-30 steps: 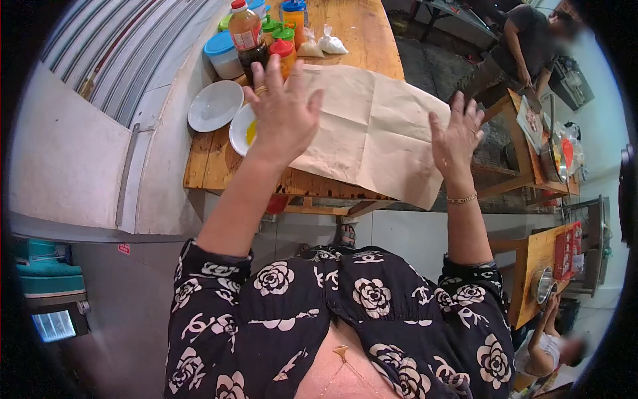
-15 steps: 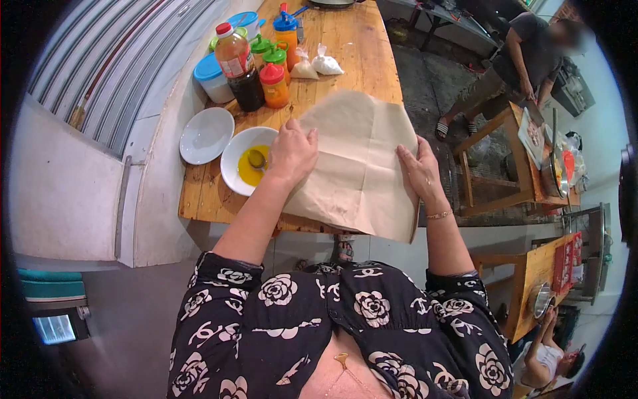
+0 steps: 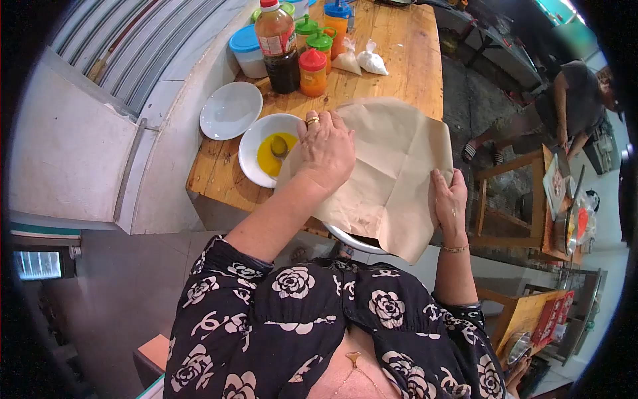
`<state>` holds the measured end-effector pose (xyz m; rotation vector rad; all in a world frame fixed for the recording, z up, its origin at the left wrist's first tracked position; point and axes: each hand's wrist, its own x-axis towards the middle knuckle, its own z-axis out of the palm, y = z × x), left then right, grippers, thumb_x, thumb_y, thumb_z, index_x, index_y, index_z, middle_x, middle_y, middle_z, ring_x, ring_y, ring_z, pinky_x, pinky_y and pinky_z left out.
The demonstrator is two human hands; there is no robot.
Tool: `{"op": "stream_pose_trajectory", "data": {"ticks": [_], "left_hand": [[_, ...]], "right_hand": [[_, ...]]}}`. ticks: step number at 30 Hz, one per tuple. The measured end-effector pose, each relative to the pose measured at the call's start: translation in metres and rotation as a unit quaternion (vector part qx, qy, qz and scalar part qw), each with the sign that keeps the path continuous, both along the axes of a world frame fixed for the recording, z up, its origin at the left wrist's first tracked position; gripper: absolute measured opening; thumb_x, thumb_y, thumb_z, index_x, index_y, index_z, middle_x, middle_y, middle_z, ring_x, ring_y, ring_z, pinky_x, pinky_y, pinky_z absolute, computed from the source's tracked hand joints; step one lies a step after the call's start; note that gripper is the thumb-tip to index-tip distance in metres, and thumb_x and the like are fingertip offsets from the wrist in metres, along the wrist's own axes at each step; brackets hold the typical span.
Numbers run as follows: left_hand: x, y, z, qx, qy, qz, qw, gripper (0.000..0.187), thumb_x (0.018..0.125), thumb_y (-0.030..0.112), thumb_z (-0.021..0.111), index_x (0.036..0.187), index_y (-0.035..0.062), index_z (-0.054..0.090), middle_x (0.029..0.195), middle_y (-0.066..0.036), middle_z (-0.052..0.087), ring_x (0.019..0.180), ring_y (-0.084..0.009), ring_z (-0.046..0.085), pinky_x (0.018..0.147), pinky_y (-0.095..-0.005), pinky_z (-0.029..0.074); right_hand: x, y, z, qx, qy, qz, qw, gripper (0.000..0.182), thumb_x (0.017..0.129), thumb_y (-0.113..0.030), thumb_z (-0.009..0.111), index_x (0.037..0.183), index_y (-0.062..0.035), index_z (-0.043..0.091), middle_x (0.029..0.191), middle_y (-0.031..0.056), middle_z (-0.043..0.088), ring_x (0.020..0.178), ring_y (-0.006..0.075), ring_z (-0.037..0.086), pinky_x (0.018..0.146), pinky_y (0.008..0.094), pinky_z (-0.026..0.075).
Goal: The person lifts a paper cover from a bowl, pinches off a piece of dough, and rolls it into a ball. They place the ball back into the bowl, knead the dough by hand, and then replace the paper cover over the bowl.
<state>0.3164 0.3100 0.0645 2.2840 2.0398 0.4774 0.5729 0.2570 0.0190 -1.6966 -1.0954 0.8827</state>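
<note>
left hand (image 3: pixel 325 149): clenched on the upper left side of the paper, knuckles up; how its fingertips meet the sheet is hidden.
right hand (image 3: pixel 452 203): grasps the far right edge, thumb toward the wearer's middle.
paper (image 3: pixel 392 159): a creased brown sheet spans both hands above the near part of the table (image 3: pixel 415 66), its lower corner dipping over a white rim (image 3: pixel 359 241).
handling: an even, light pull from both sides would likely keep the sheet flat; a hard tug could tear it along a crease. the left wrist is best kept high, as the bowl is just beside it.
bowl (image 3: pixel 249 156): white, holding yellow liquid (image 3: pixel 267 159) and a spoon (image 3: pixel 279 147); a dragged paper edge could soak or catch there.
plate (image 3: pixel 230 111): white, beside the bowl, on the side away from the paper.
bottle (image 3: pixel 279 56): red-capped, dark liquid inside, stands between a blue-lidded tub (image 3: pixel 249 56) and a red squeeze bottle (image 3: pixel 312 74).
bags (image 3: pixel 372 60): two small tied ones sit beyond the sheet.
background: a person (image 3: pixel 575 100) bends over a cutting board (image 3: pixel 553 186), well apart from the paper.
</note>
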Motion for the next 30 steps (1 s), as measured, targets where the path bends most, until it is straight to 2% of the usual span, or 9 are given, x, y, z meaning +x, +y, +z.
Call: {"op": "stream_pose_trajectory", "data": {"ticks": [3, 7, 10, 19, 21, 24, 27, 28, 30], "left_hand": [[0.003, 0.004, -0.008, 0.009, -0.019, 0.017, 1.0, 0.041, 0.091, 0.024, 0.055, 0.116, -0.0087, 0.054, 0.113, -0.021, 0.056, 0.114, -0.0362, 0.047, 0.101, -0.047, 0.033], [0.003, 0.017, -0.005, -0.064, -0.047, 0.044, 0.996, 0.037, 0.088, 0.016, 0.052, 0.116, -0.0085, 0.055, 0.117, -0.023, 0.055, 0.119, -0.0397, 0.045, 0.103, -0.0488, 0.032], [0.004, 0.032, -0.024, -0.021, -0.098, 0.065, 0.993, 0.035, 0.085, 0.012, 0.049, 0.113, -0.0075, 0.056, 0.118, -0.025, 0.056, 0.122, -0.0437, 0.044, 0.107, -0.0505, 0.029], [0.007, 0.106, -0.026, 0.005, -0.114, 0.004, 0.993, 0.037, 0.085, 0.018, 0.055, 0.112, -0.0074, 0.056, 0.112, -0.025, 0.06, 0.116, -0.0455, 0.05, 0.11, -0.0514, 0.027], [0.007, 0.106, -0.018, -0.038, -0.095, 0.008, 0.995, 0.051, 0.088, 0.024, 0.055, 0.127, -0.0079, 0.047, 0.122, -0.027, 0.055, 0.123, -0.0435, 0.045, 0.111, -0.0506, 0.026], [0.003, 0.092, -0.013, -0.055, -0.085, 0.004, 0.995, 0.072, 0.091, 0.036, 0.057, 0.142, -0.0066, 0.031, 0.14, -0.029, 0.039, 0.131, -0.0439, 0.037, 0.112, -0.0501, 0.024], [-0.002, 0.067, -0.01, 0.054, -0.077, -0.052, 0.994, 0.075, 0.089, 0.041, 0.06, 0.142, -0.0049, 0.032, 0.145, -0.03, 0.031, 0.135, -0.0461, 0.031, 0.113, -0.0513, 0.023], [-0.006, 0.054, -0.003, 0.039, -0.083, -0.114, 0.989, 0.077, 0.087, 0.041, 0.063, 0.142, -0.0041, 0.033, 0.146, -0.029, 0.03, 0.136, -0.0456, 0.029, 0.113, -0.0496, 0.024], [-0.016, 0.028, 0.016, 0.012, -0.095, -0.237, 0.967, 0.081, 0.083, 0.042, 0.068, 0.142, -0.0024, 0.035, 0.148, -0.028, 0.029, 0.139, -0.0446, 0.027, 0.114, -0.0464, 0.025]], "right_hand": [[-0.001, 0.008, 0.019, -0.057, -0.17, 0.015, 0.984, 0.027, 0.088, -0.02, 0.066, 0.1, 0.0028, 0.058, 0.084, 0.0086, 0.062, 0.075, 0.0133, 0.056, 0.068, 0.0308, 0.047], [0.004, 0.027, 0.024, -0.025, -0.162, 0.045, 0.985, 0.031, 0.084, -0.023, 0.068, 0.094, 0.0043, 0.06, 0.079, 0.011, 0.062, 0.071, 0.0165, 0.057, 0.066, 0.0321, 0.047], [0.016, 0.05, 0.015, -0.013, -0.138, 0.051, 0.989, 0.032, 0.082, -0.025, 0.07, 0.092, 0.0049, 0.063, 0.078, 0.0128, 0.064, 0.071, 0.0188, 0.059, 0.066, 0.0326, 0.048], [0.034, 0.144, 0.015, -0.025, -0.177, 0.069, 0.981, 0.042, 0.081, -0.031, 0.071, 0.099, 0.0062, 0.065, 0.087, 0.0173, 0.067, 0.076, 0.0208, 0.064, 0.069, 0.0351, 0.05], [0.034, 0.154, 0.018, -0.035, -0.158, 0.086, 0.983, 0.05, 0.083, -0.038, 0.069, 0.104, 0.0071, 0.064, 0.09, 0.0187, 0.067, 0.079, 0.0213, 0.064, 0.072, 0.0352, 0.05], [0.043, 0.158, 0.026, -0.088, -0.095, 0.141, 0.982, 0.07, 0.085, -0.051, 0.062, 0.125, 0.0068, 0.055, 0.114, 0.027, 0.061, 0.103, 0.0301, 0.061, 0.089, 0.037, 0.047], [0.074, 0.148, 0.02, 0.01, -0.294, 0.069, 0.953, 0.085, 0.086, -0.058, 0.057, 0.141, 0.0043, 0.039, 0.139, 0.0323, 0.041, 0.131, 0.0387, 0.041, 0.107, 0.0408, 0.035], [0.067, 0.126, 0.043, -0.004, -0.31, 0.075, 0.948, 0.09, 0.085, -0.057, 0.059, 0.148, -0.0004, 0.027, 0.15, 0.0325, 0.023, 0.142, 0.0402, 0.021, 0.113, 0.0443, 0.025], [0.058, 0.082, 0.067, 0.036, -0.319, 0.151, 0.935, 0.089, 0.08, -0.047, 0.069, 0.148, -0.0049, 0.03, 0.151, 0.032, 0.02, 0.143, 0.0426, 0.018, 0.113, 0.0476, 0.024]]}}
